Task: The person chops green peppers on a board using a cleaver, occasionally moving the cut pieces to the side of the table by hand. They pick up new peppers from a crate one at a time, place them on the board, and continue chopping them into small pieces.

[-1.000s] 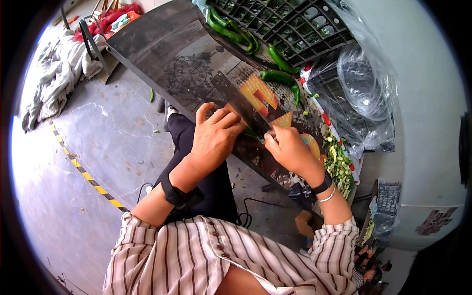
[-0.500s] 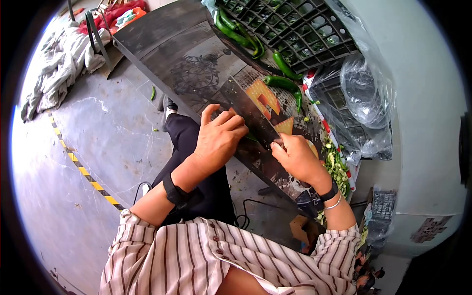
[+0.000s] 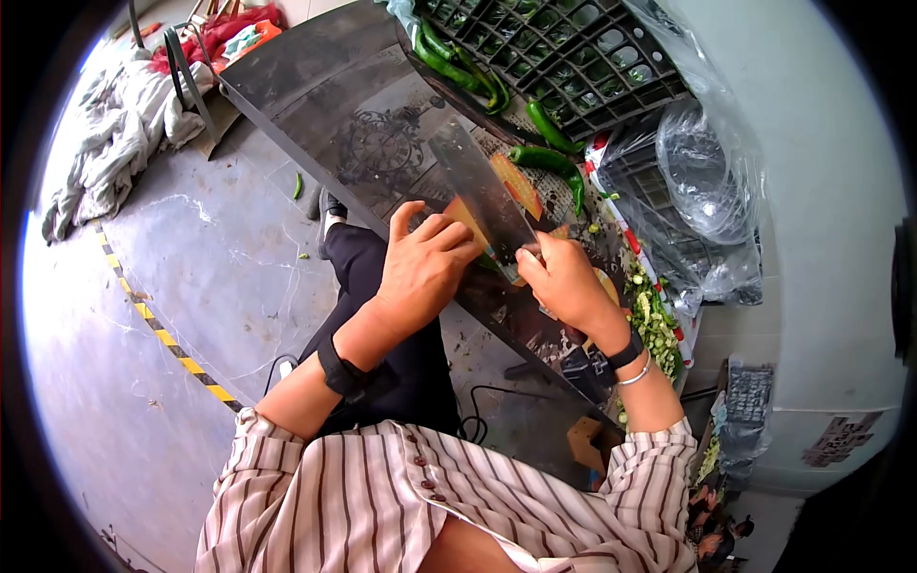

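My right hand [image 3: 570, 284] is wrapped round the handle end of a wide cleaver [image 3: 478, 181]. The blade is slightly blurred and slants up and left from my fist, just beside the fingers of my left hand [image 3: 428, 256]. Those fingers are curled downward onto a green chili pepper [image 3: 488, 262], which mostly hides under them and the blade. Two whole green chilies, one curved [image 3: 549, 159] and one straighter [image 3: 546, 124], rest behind the cleaver. Chopped chili pieces [image 3: 655, 329] are heaped to the right of my right hand.
The dark tabletop [image 3: 315, 91] bears a worn printed pattern. A black plastic crate [image 3: 564, 62] stands at the back, with more chilies [image 3: 449, 62] at its left. Clear plastic wrap [image 3: 707, 181] lies on the right. Yellow-black tape [image 3: 162, 334] runs along the floor at left.
The cleaver has tilted and shifted left toward my left hand, and my right hand has moved slightly left with it. My left hand stays nearly in place.
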Demonstrator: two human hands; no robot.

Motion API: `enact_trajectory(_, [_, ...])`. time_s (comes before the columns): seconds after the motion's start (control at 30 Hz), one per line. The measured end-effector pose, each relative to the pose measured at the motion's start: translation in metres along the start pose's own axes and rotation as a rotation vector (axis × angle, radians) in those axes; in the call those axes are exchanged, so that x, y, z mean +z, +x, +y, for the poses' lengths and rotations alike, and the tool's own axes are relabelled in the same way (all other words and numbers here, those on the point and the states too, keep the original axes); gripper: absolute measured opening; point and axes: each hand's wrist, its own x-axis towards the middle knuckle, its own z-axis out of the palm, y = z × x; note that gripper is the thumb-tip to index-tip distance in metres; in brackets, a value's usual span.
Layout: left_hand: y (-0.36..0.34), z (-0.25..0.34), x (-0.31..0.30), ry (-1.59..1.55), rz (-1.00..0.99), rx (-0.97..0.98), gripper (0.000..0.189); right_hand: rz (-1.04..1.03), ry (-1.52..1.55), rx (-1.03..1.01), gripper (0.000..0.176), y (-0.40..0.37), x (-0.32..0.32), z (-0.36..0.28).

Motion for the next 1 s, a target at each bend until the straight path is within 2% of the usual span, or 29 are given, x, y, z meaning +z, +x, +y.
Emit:
enact_trajectory(0.4, [-0.002,-0.001,0.000,-0.017,-0.012,-0.015,0.010,-0.091,-0.091,0.007,0.021,-0.016,-0.003,-0.012])
enact_trajectory(0.47, [-0.001,-0.002,0.000,-0.025,-0.016,-0.013,0.010,-0.044,-0.164,-0.121,0.024,-0.012,0.000,0.000])
enact_trajectory(0.5, [-0.001,-0.002,0.000,-0.021,-0.013,-0.014,0.010,-0.043,-0.163,-0.119,0.024,-0.011,0.000,-0.002])
enact_trajectory(0.6, [-0.001,0.001,0.000,-0.024,-0.007,-0.015,0.010,-0.069,-0.159,-0.034,0.022,-0.007,0.004,-0.008])
enact_trajectory(0.7, [0.000,0.000,-0.001,-0.013,0.011,-0.012,0.010,-0.024,-0.119,-0.080,0.023,-0.001,0.009,-0.005])
enact_trajectory(0.77, [-0.001,-0.001,-0.002,-0.005,0.015,-0.003,0.010,-0.043,0.074,0.059,0.024,0.000,0.008,-0.004])
enact_trajectory(1.0, [-0.003,-0.002,-0.001,-0.034,-0.011,-0.020,0.010,-0.024,-0.004,0.082,0.023,-0.017,-0.005,-0.017])
